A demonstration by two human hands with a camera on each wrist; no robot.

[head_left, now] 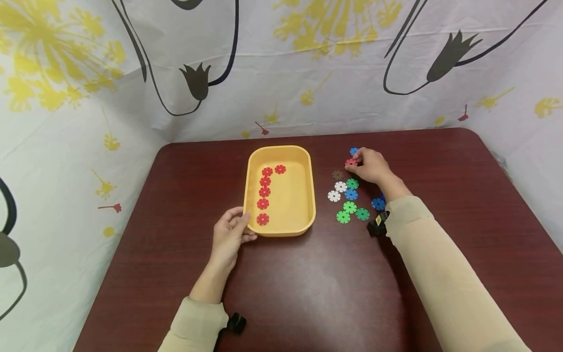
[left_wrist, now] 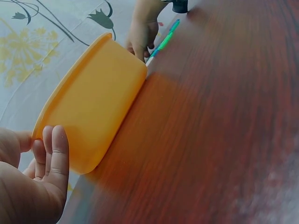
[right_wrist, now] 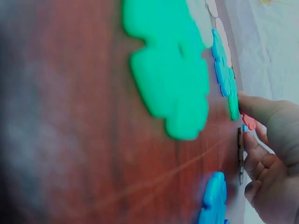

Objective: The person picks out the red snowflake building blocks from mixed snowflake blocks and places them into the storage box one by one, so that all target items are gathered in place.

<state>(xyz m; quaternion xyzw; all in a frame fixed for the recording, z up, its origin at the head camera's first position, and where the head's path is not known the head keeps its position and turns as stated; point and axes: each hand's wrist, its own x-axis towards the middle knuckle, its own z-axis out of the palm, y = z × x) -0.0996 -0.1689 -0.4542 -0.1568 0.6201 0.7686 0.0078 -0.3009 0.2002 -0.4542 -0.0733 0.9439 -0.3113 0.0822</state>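
Note:
My left hand (head_left: pixel 228 234) holds a yellow tray (head_left: pixel 313 195) at its near left corner, thumb over the rim and fingers against the outer wall. Inside the tray lie several red notched plastic discs (head_left: pixel 262 219), most in a column along the left side. To the right of the tray, my right hand (head_left: pixel 374 168) pinches another red disc (head_left: pixel 351 162) between thumb and fingers, low over the table. In the right wrist view this red disc (right_wrist: pixel 249 122) shows partly behind the fingers. A blue disc (head_left: pixel 354 151) lies just beyond those fingers.
Near the right hand lie a brown disc (head_left: pixel 337 174), white discs (head_left: pixel 334 196), green discs (head_left: pixel 349 207) and blue discs (head_left: pixel 378 203), some beneath the right forearm. All rest on a dark red-brown table (head_left: pixel 325 293). Patterned cloth (head_left: pixel 308 98) hangs behind its far edge.

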